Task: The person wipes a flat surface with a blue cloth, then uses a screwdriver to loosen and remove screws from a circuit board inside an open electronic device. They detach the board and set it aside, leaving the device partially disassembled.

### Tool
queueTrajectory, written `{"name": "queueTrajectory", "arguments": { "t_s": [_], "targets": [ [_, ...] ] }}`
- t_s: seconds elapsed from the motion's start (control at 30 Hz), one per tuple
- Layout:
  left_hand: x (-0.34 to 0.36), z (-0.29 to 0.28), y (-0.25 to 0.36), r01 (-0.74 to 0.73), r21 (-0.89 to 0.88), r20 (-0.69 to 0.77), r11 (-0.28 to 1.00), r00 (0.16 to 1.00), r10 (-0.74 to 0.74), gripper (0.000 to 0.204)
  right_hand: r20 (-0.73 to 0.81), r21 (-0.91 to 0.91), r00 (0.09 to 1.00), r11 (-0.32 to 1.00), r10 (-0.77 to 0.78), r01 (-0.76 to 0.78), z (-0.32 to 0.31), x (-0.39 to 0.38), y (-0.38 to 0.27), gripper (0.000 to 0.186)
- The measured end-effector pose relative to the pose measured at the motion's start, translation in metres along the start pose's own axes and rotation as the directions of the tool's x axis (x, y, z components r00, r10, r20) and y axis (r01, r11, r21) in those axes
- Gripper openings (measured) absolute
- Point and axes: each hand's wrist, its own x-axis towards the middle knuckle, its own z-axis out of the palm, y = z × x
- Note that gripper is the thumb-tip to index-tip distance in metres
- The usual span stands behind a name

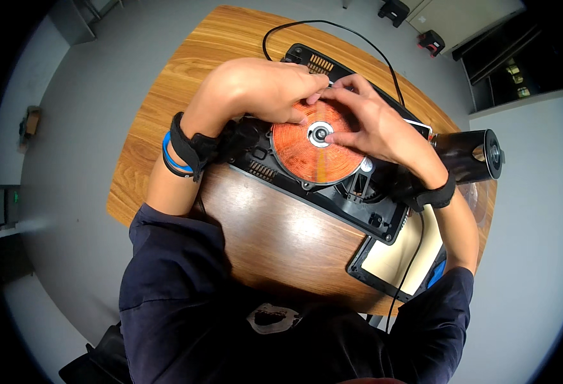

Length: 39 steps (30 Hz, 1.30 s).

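Note:
A round copper coil (294, 153) with a white ring and a dark centre is mounted in the open black housing of an induction cooker (320, 208). My left hand (265, 88) reaches over the coil's far left part, its fingers curled and closed near the far rim. A small pale bit shows by its fingertips, too small to name. From the right comes my right hand (377, 125), its thumb stretched onto the coil's centre and apart from the fingers. Those fingers point toward my left fingertips, almost touching them. The far rim of the coil is partly hidden beneath both hands.
Right of the housing lies a black cylinder (470, 157) with a cut-out. A black-framed panel with a cream surface (400, 256) rests at the near right of the wooden table (160, 121). A black cable (352, 31) loops behind the housing.

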Motion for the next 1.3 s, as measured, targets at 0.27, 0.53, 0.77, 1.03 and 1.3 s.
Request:
{"name": "queueTrajectory", "arguments": {
  "t_s": [0.27,0.53,0.77,1.03,1.3],
  "targets": [
    [-0.001,-0.006,0.009,-0.252,-0.081,-0.268,0.964,0.937,0.223,0.025,-0.083,0.131,0.996,0.991,0.042,-0.031,-0.039,-0.025,-0.013,0.076],
    [0.011,0.000,0.028,-0.421,-0.037,-0.458,0.906,0.813,0.359,0.019,-0.152,0.182,0.971,0.971,0.182,-0.153,-0.064,-0.064,-0.017,0.077],
    [0.015,0.004,0.019,-0.402,0.039,-0.383,0.915,0.840,0.385,0.023,-0.125,0.272,0.944,0.925,0.306,-0.264,-0.060,-0.095,0.007,0.077],
    [-0.007,0.002,0.019,0.016,0.128,0.009,0.992,1.000,-0.017,0.041,0.004,0.345,0.908,0.851,0.420,-0.396,-0.044,-0.108,0.032,0.078],
    [0.005,0.018,0.026,0.050,0.120,0.139,0.992,0.988,-0.067,0.066,-0.059,-0.121,0.864,0.856,0.500,-0.503,-0.040,-0.112,0.007,0.063]
  ]
}}
